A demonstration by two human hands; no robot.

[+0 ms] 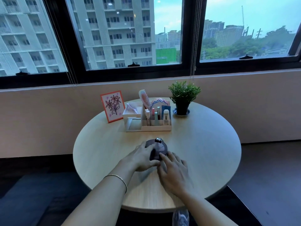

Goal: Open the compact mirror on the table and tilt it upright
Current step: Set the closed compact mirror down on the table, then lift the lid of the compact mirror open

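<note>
A round, dark purple compact mirror (157, 148) lies flat on the round wooden table (203, 152), near its middle, with a small metal charm on its far edge. Whether the lid is lifted I cannot tell. My left hand (140, 158) covers the mirror's left side, with fingers curled over it and the thumb at its near edge. My right hand (175, 169) comes in from the right, fingers spread, with the index fingertip on the mirror's near edge. The near half of the mirror is hidden by both hands.
Behind the mirror stands a white organizer (147, 123) with cosmetics and a comb. A framed flower drawing (112, 108) leans at the back left. A potted green plant (183, 97) sits on a saucer at the back right. A window wall runs behind the table.
</note>
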